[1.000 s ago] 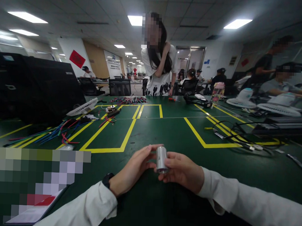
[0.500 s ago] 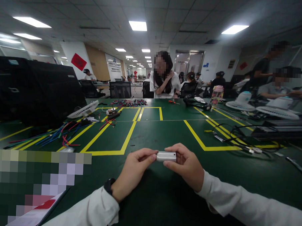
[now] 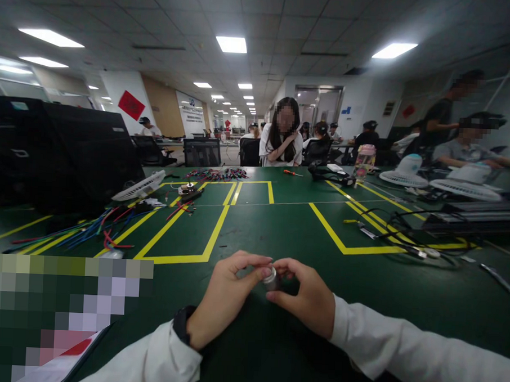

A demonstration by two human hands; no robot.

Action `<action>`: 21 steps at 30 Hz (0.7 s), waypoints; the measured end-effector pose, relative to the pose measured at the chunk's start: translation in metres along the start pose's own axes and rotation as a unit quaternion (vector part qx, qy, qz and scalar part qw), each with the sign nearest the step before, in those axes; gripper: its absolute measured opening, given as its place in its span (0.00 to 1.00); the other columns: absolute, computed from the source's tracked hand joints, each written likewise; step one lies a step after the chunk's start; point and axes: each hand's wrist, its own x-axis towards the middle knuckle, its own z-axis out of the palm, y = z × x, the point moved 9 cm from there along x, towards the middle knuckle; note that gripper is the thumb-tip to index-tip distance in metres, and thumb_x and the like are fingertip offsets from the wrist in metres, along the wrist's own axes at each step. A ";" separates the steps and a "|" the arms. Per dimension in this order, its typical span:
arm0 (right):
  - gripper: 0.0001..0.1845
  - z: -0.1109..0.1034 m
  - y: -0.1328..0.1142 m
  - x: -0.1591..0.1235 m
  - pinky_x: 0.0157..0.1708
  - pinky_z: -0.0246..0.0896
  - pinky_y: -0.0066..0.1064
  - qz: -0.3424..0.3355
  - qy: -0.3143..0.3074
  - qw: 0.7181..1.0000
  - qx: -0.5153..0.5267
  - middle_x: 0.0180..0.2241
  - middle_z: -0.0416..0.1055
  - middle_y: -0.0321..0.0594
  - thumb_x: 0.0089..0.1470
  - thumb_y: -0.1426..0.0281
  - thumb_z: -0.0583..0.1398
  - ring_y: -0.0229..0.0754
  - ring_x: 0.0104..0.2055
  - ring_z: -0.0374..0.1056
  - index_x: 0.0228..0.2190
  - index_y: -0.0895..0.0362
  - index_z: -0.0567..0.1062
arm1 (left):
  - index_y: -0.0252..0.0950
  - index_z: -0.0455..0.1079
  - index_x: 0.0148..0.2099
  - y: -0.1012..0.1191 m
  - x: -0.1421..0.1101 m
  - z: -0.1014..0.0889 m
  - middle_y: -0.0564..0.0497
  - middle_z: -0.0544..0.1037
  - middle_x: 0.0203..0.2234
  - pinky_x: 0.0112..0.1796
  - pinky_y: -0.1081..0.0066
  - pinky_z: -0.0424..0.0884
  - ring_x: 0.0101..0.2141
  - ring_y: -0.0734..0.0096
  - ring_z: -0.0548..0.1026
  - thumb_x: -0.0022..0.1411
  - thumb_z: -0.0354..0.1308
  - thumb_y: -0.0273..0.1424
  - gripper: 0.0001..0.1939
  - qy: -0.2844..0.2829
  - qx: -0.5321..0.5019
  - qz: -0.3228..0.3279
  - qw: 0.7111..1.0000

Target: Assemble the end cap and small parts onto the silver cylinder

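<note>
A small silver metal cylinder (image 3: 270, 276) is held between both my hands just above the green table (image 3: 279, 226). My left hand (image 3: 225, 296) pinches its near end with thumb and fingers, a dark watch on that wrist. My right hand (image 3: 307, 297) curls its fingers round the other end and covers most of it. Only one end of the cylinder shows, pointing toward me. Both arms wear white sleeves.
Yellow tape lines (image 3: 213, 234) mark boxes on the table. Coloured wires (image 3: 88, 229) and a white fan guard (image 3: 139, 186) lie at left beside a black case (image 3: 62, 149). Black cables (image 3: 405, 231) and fans (image 3: 462, 186) sit at right. A person (image 3: 282, 139) sits across; others at right.
The cylinder went from upright to lying sideways, and now points end-on toward me, with my right fingers wrapped further around it. The person across the table has sat down.
</note>
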 end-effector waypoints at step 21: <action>0.06 -0.007 -0.036 0.008 0.40 0.59 0.30 -0.118 0.024 0.992 -0.038 0.33 0.70 0.38 0.52 0.68 0.57 0.36 0.38 0.64 0.33 0.56 0.72 | 0.37 0.65 0.48 -0.019 -0.005 0.018 0.47 0.74 0.41 0.43 0.66 0.65 0.42 0.63 0.71 0.61 0.53 0.34 0.14 -0.078 -0.124 -0.053 0.988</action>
